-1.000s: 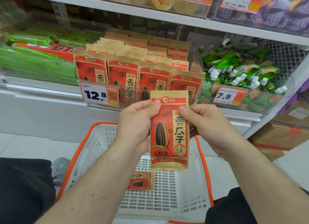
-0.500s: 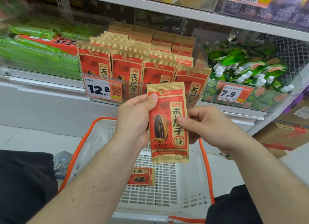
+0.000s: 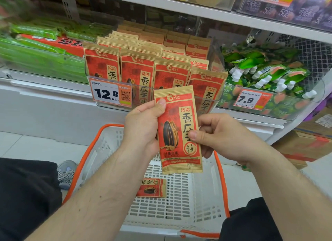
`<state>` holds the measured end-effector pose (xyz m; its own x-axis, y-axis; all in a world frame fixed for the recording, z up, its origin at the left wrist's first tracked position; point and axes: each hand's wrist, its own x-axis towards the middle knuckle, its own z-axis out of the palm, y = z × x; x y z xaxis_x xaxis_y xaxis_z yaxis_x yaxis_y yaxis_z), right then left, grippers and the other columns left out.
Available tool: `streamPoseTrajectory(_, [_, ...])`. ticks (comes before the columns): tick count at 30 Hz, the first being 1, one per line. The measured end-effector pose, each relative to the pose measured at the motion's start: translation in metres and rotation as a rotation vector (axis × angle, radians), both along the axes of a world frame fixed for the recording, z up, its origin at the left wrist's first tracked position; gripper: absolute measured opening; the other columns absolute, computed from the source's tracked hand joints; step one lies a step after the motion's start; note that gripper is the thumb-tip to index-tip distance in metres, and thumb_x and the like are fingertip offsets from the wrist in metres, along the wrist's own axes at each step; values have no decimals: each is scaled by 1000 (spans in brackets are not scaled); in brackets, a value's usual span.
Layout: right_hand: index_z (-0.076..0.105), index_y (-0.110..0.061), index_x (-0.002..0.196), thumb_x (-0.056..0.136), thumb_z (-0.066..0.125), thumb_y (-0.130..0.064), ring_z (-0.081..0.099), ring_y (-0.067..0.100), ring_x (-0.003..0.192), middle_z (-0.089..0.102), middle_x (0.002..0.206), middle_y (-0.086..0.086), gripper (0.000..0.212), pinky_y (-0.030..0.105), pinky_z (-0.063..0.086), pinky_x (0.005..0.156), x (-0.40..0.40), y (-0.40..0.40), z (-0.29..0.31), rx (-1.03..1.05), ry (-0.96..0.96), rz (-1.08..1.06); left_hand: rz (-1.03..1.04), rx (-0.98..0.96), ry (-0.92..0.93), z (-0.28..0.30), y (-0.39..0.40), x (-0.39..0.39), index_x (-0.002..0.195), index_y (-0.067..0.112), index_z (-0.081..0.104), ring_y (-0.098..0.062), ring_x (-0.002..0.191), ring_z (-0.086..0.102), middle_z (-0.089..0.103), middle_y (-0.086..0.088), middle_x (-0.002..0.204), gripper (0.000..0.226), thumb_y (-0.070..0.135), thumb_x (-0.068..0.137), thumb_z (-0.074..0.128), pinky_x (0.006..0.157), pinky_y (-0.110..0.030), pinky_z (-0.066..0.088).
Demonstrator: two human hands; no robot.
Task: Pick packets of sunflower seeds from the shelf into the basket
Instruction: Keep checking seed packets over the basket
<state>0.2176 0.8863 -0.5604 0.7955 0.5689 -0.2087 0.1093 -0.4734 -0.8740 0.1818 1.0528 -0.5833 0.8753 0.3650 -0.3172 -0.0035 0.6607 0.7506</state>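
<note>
Upright above the white basket (image 3: pixel 206 183), a seed packet (image 3: pixel 177 131) pinched by left hand (image 3: pixel 142 131) and right hand (image 3: pixel 224 138), both grips clamped; another packet (image 3: pixel 150 187) inside.

left hand (image 3: pixel 142 125) gripping, right hand (image 3: pixel 221 136) pinching

Printed on held packet (image 3: pixel 177 129): brand 洽洽 near top, large 香瓜子 down right side, round seal reading 百煮入味 lower right. Same 洽洽 and 香瓜子 on shelf packets (image 3: pixel 137 75) and on packet in basket (image 3: pixel 150 187). Shown on left price tag (image 3: pixel 110 93): 12.8, with QR code. On right price tag (image 3: pixel 250 99): 7.9. On purple packs (image 3: pixel 287 9) above: 50%.
</note>
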Motion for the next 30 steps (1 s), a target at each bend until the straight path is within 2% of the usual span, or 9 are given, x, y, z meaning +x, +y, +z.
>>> streamPoseTrajectory(4, [65, -19, 112, 68, 76, -33, 66, 20, 58, 70, 76, 23, 47, 32, 56, 55, -2, -3, 5, -28, 39, 60, 5, -7, 18, -3, 2, 1, 114, 4, 66, -31, 77, 75, 76, -16, 91, 26, 13, 90, 69, 61, -47, 60])
streamPoseTrajectory(9, [61, -22, 116, 78, 81, -10, 66, 23, 57, 66, 69, 16, 44, 29, 52, 50, -3, -4, 4, -49, 7, 104, -1, -6, 25, -6, 4, 1, 112, 6, 67, -29, 76, 75, 76, -14, 90, 23, 16, 91, 67, 62, -45, 60])
streamPoseTrajectory(14, [51, -30, 123, 76, 83, -4, 68, 26, 59, 70, 78, 21, 63, 32, 53, 51, -8, -2, 11, -132, 13, 168, 31, -16, 53, -4, 3, 0, 110, 11, 67, -23, 72, 75, 77, -9, 85, 20, 17, 91, 68, 55, -36, 59])
streamPoseTrajectory(17, [47, -32, 124, 76, 83, -3, 67, 26, 56, 70, 76, 18, 67, 33, 55, 49, -12, 2, 12, -189, -50, 151, -32, 203, 61, -8, 1, -2, 107, 20, 71, -9, 70, 73, 77, 2, 84, 15, 24, 94, 65, 51, -24, 54])
streamPoseTrajectory(19, [47, -33, 124, 74, 83, -3, 67, 22, 55, 71, 71, 7, 68, 34, 57, 50, -14, 5, 12, -232, -119, 143, -120, 403, 55, -10, -3, -2, 106, 24, 72, -8, 78, 73, 77, 8, 88, 15, 29, 95, 63, 60, -25, 54])
streamPoseTrajectory(23, [47, -35, 116, 73, 85, -13, 66, 9, 51, 69, 64, -16, 62, 27, 55, 49, -17, 7, 11, -332, -221, 185, -230, 504, 5, -9, -12, -6, 104, 28, 69, -7, 87, 72, 75, 12, 90, 22, 41, 87, 70, 76, -32, 55])
streamPoseTrajectory(26, [53, -38, 107, 80, 80, -29, 67, 12, 52, 69, 65, -6, 39, 28, 56, 51, -16, 6, 10, -323, -242, 175, -241, 495, -46, -8, -11, -7, 104, 25, 69, -9, 85, 72, 75, 10, 87, 21, 35, 86, 72, 81, -35, 57])
streamPoseTrajectory(28, [63, -40, 84, 86, 59, -54, 64, 14, 49, 66, 61, -1, 14, 28, 52, 49, -16, 6, 12, -248, -240, 107, -250, 498, -71, -9, -10, -7, 100, 24, 71, -7, 78, 71, 74, 9, 83, 16, 28, 85, 75, 79, -34, 58])
streamPoseTrajectory(30, [63, -35, 61, 79, 38, -68, 59, 13, 45, 62, 52, -4, 45, 28, 47, 49, -14, 4, 11, -183, -271, -19, -271, 533, -84, -11, -9, -6, 98, 28, 71, -6, 81, 72, 75, 10, 91, 22, 27, 78, 82, 80, -35, 58])
